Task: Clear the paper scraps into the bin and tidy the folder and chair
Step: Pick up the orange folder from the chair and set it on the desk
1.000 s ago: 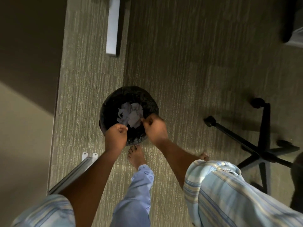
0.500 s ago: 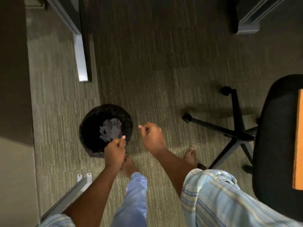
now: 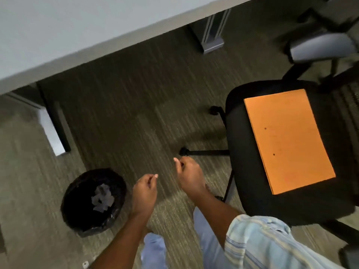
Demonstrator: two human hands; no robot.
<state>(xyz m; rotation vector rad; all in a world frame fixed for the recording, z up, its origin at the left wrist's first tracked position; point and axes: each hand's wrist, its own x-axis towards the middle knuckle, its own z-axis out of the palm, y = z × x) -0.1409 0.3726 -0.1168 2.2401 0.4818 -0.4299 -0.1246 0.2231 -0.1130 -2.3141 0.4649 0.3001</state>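
1. Orange manila folder (image 3: 287, 140) lies flat on the black seat of the office chair (image 3: 240, 152), which stands pulled out from the table (image 3: 77, 30).
2. Your paper scraps (image 3: 103, 198) sit inside the black-lined bin (image 3: 77, 200) on the carpet, off to your left.
3. Your left hand (image 3: 144, 193) is loosely curled and holds nothing; your right hand (image 3: 189, 175) is curled the same way, also empty, near the chair's front edge.
4. Judging by that, the scraps step looks finished and the folder comes next.
5. Reach your right hand across to the folder's near edge, pinch it, and lift it flat off the seat.
6. Afterwards, the chair probably needs rolling in under the table.
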